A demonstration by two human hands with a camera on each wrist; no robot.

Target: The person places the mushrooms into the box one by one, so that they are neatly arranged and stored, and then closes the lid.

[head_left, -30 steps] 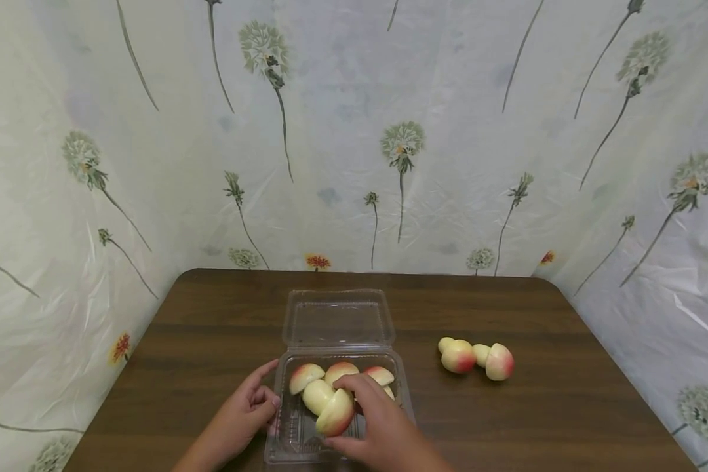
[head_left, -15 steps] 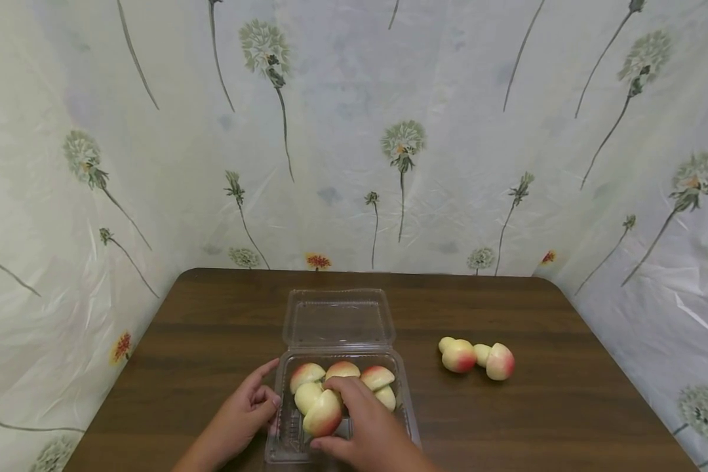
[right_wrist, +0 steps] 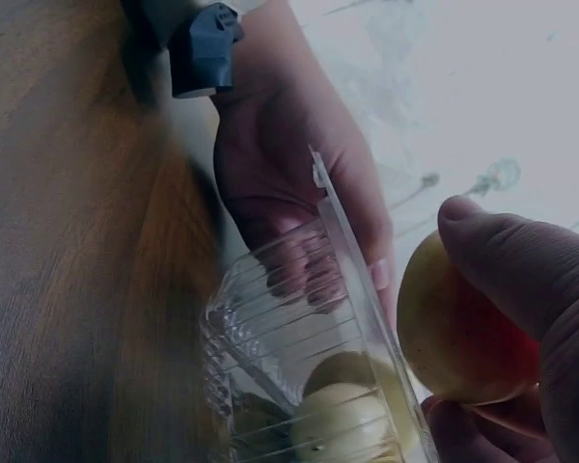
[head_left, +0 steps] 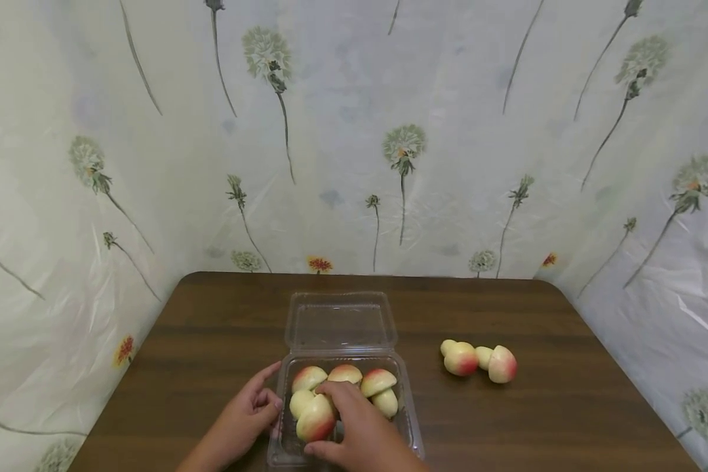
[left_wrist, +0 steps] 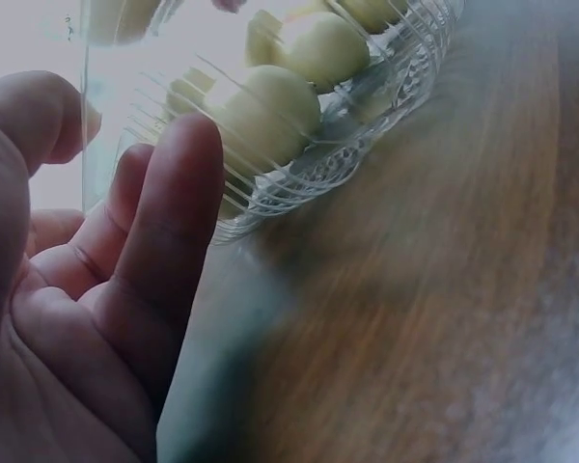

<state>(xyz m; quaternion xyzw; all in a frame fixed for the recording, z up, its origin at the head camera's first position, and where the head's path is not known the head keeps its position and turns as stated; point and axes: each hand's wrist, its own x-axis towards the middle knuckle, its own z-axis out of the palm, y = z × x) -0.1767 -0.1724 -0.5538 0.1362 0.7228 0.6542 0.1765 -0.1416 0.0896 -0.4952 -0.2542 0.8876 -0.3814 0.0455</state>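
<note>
My right hand grips a cream, red-blushed mushroom by its cap, thumb in front and fingers behind. The mushroom is over the left front part of a clear plastic container, its round stem pointing to the back left. Along the back of the container several similar mushrooms lie in a row. At the container's left side is my left hand, thumb at the rim and other fingers bent against the outer wall. In the right wrist view the held mushroom is beside the container's rim.
The container's lid is folded back onto the dark wooden table. To the right, two more mushrooms lie close together on the tabletop. A sheet with dandelion prints hangs behind and at both sides.
My right hand has moved left with the mushroom, from the container's middle to its left part, uncovering more of the mushroom at back right. The left hand has stayed at the rim.
</note>
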